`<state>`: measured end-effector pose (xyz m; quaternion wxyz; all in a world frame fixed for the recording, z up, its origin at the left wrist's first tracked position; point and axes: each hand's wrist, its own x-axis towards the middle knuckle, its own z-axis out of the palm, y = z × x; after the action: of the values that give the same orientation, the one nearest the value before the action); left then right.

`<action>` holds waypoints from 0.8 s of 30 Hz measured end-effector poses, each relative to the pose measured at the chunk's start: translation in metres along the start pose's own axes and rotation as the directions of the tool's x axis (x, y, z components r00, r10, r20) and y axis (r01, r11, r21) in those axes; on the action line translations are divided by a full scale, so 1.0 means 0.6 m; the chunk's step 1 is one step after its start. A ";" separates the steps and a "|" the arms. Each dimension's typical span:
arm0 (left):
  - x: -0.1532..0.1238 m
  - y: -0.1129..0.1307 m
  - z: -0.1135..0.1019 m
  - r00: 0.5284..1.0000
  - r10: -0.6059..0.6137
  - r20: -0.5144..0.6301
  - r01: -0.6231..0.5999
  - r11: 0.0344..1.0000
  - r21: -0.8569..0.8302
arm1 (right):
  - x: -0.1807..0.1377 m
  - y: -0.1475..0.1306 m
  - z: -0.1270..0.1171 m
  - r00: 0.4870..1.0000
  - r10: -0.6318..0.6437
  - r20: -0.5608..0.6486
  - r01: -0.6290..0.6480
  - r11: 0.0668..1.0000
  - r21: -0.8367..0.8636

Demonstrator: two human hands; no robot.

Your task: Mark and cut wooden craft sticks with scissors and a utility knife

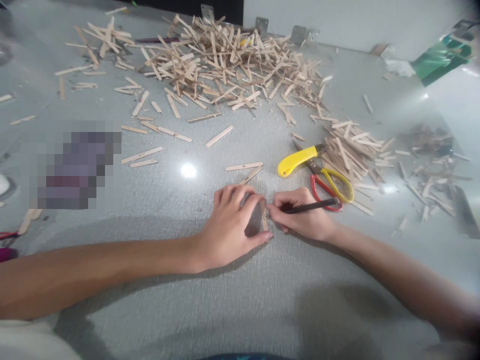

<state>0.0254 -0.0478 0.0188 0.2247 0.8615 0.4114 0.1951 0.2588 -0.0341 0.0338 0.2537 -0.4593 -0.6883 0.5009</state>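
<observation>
The left hand [228, 227] pinched a wooden craft stick [264, 219]; the right hand [306, 222], at its three o'clock, gripped a black pen [317, 205]. A loose pinch could have let the stick skid.

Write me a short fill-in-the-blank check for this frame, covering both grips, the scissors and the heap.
1. Beside the right grip, which holds a dark pen, the scissors have one yellow handle and one ____ handle.
2. The left grip steadies a wooden stick, its ____ at the near end.
3. The largest heap consists mainly of wooden ____.

Missing words: red; thumb; sticks.
</observation>
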 end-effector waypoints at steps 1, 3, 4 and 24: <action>0.000 0.000 0.000 1.000 0.000 0.001 0.000 1.000 0.001 | 0.000 0.000 0.000 1.000 0.002 -0.001 -0.002 1.000 0.000; 0.001 0.000 0.000 1.000 0.002 0.005 -0.002 1.000 0.004 | 0.000 -0.001 0.001 1.000 0.004 -0.004 -0.004 1.000 0.000; 0.001 0.000 0.000 1.000 0.005 0.004 -0.005 1.000 0.006 | 0.000 -0.001 0.001 1.000 0.003 -0.007 -0.003 1.000 0.000; 0.010 0.001 -0.031 0.992 0.039 0.123 -0.046 0.998 0.053 | 0.001 0.011 0.000 0.996 0.075 -0.040 -0.067 0.981 0.180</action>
<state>0.0194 -0.0391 0.0355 0.2211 0.8863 0.3837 0.1354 0.2611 -0.0332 0.0278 0.2916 -0.4706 -0.6178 0.5584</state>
